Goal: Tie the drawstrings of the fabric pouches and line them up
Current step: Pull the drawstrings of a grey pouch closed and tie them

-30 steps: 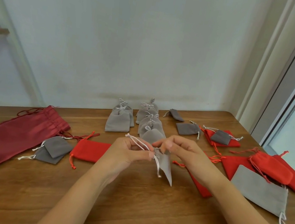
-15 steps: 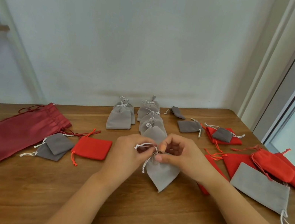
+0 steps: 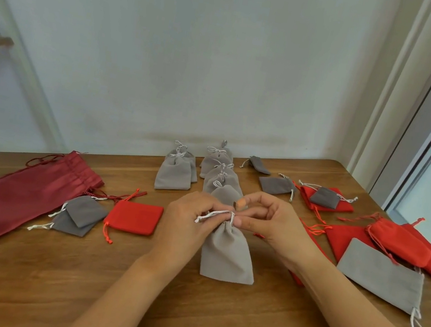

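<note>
Since half a second ago, the light grey velvet drawstring pouch is lying flatter on the brown wooden table, with its base squared toward the person. The left hand is pinching the white drawstring cord. The right hand is pinching that cord at the gathered neck. Both are working just in front of the row of tied light grey pouches.

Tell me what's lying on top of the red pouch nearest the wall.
A small dark grey pouch with white drawstrings lies on the red pouch. It covers the red pouch's middle, so anything beneath is hidden.
</note>
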The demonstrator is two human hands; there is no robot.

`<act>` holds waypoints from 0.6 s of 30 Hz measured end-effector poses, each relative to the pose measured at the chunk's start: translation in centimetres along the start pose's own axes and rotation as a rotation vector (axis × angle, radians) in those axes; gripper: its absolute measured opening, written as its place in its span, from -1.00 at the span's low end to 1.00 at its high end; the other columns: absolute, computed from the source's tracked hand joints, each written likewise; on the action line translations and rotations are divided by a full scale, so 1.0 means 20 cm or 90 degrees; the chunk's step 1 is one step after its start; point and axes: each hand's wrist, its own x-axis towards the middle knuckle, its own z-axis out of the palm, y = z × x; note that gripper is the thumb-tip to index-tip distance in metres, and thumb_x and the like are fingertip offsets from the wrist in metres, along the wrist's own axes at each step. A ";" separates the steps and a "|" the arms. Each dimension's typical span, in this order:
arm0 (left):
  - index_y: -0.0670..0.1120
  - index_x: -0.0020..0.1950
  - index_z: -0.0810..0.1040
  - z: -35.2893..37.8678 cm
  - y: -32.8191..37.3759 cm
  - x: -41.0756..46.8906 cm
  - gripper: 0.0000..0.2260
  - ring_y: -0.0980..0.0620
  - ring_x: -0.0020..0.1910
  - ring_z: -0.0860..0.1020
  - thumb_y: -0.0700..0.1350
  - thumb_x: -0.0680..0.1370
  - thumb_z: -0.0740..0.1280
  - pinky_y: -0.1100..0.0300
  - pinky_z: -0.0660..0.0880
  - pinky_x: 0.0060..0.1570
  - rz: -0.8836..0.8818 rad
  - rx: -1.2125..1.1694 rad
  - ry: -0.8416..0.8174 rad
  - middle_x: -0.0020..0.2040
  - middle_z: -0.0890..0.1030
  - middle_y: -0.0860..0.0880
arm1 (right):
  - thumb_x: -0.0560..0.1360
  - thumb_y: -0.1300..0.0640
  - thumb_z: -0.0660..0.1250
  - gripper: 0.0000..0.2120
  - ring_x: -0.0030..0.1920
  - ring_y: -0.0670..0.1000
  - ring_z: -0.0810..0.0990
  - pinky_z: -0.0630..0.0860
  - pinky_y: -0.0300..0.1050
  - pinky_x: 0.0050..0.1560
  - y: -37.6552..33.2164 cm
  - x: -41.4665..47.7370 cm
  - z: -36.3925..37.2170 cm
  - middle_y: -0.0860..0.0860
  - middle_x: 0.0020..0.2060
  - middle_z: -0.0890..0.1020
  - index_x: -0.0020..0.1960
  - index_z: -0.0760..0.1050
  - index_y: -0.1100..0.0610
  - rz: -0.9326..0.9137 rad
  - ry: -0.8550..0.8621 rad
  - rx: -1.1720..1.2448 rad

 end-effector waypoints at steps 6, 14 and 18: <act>0.09 -0.16 0.70 0.01 0.04 0.00 -0.84 0.15 -0.12 0.63 -0.20 0.43 0.49 0.16 0.54 -0.06 -0.098 -0.131 0.007 -0.18 0.69 0.12 | 0.36 0.45 0.41 -0.77 -0.26 -0.05 0.64 0.54 -0.28 -0.22 -0.02 -0.01 0.01 0.09 -0.27 0.67 -0.05 0.60 0.21 -0.024 -0.016 0.028; 0.13 -0.15 0.68 0.04 0.05 -0.02 -0.83 0.14 -0.06 0.60 -0.17 0.43 0.48 0.27 0.48 -0.03 -0.067 -0.091 0.042 -0.15 0.66 0.15 | 0.52 0.31 0.34 -0.75 -0.24 -0.06 0.51 0.44 -0.18 -0.17 0.03 0.00 0.04 0.12 -0.21 0.61 -0.04 0.65 -0.02 -0.069 0.046 -0.243; 0.13 -0.14 0.67 0.05 0.05 -0.02 -0.86 0.14 -0.07 0.58 -0.14 0.43 0.48 0.30 0.47 -0.04 -0.041 -0.053 0.045 -0.15 0.65 0.17 | 0.50 0.25 0.38 -0.83 -0.24 -0.10 0.52 0.39 -0.39 -0.23 0.05 0.00 0.04 -0.06 -0.16 0.58 -0.01 0.68 0.05 -0.258 0.102 -0.537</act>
